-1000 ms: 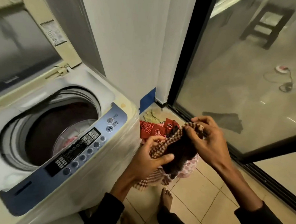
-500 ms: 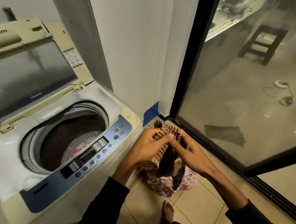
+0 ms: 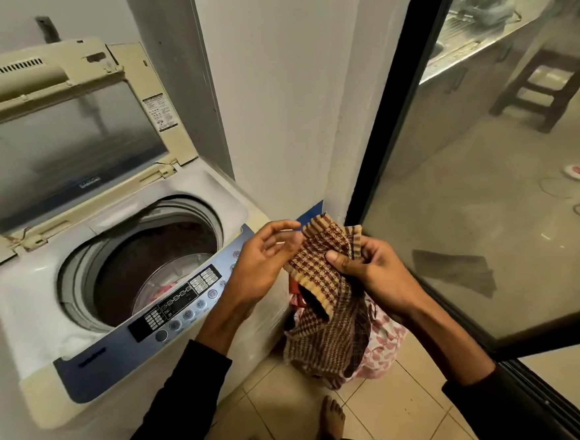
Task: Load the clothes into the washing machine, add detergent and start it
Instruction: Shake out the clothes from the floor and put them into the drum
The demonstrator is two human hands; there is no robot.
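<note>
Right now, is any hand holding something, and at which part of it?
The right hand grips the checked cloth near its upper edge, thumb pressed on the front. The left hand is open beside it, fingertips near the top corner.

Dim, warm indoor light. Left of the left hand (image 3: pixel 260 261), the washing machine (image 3: pixel 120 266) top catches a soft sheen and its drum (image 3: pixel 154 263) sinks into shadow. Right of the right hand (image 3: pixel 378 275), the glass door (image 3: pixel 485 189) looks hazy, with faint reflections. Wide-angle distortion bends the edges; detail is slightly soft.
</note>
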